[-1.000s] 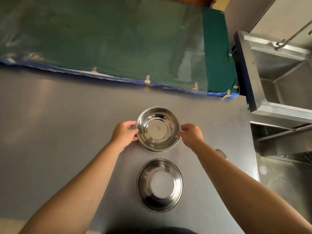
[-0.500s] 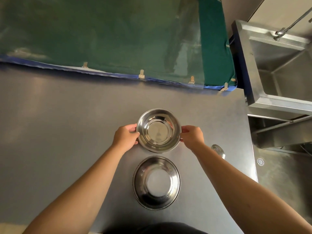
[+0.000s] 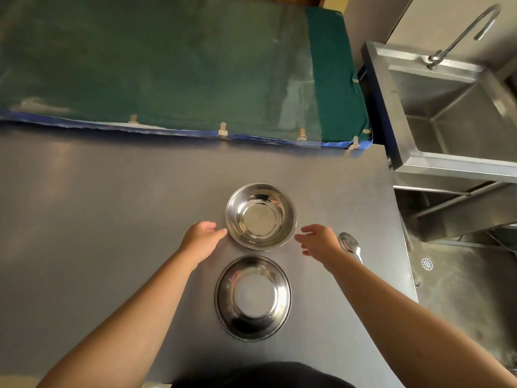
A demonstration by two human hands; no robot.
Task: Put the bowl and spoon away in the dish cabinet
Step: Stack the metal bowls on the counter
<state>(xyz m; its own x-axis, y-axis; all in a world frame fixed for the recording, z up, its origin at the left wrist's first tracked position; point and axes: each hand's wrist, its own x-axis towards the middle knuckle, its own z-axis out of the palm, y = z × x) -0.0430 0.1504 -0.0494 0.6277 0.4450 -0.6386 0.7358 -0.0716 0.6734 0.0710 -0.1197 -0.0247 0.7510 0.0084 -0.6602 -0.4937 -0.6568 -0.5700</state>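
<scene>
The grey worktop (image 3: 98, 219) fills most of the view and carries everything the hands are near. Beyond the hands, along its far edge, lies a green cloth (image 3: 167, 65) under a clear sheet, with a blue border and small clips. Far off to the right of the right hand stands a steel sink (image 3: 447, 107) with a curved tap (image 3: 461, 35), well apart from both hands.

Two steel bowls stand upright on the worktop. The near bowl (image 3: 253, 298) sits between the two forearms, closer to the person than either hand, touched by neither. The far bowl (image 3: 260, 216) sits between the two hands and slightly beyond them.

The left hand (image 3: 201, 240) has its grip loosely spread, holding nothing; its fingertips (image 3: 222, 232) lie at or just beside the far bowl's left rim, and whether they touch it cannot be told. The right hand (image 3: 319, 239) has its grip spread wide and empty, fingers pointing toward the far bowl's right rim with a clear gap of worktop between.

The spoon (image 3: 349, 245) lies on the worktop just to the right of the right hand, its bowl end showing beside the knuckles and its handle running back under the wrist, partly hidden.
</scene>
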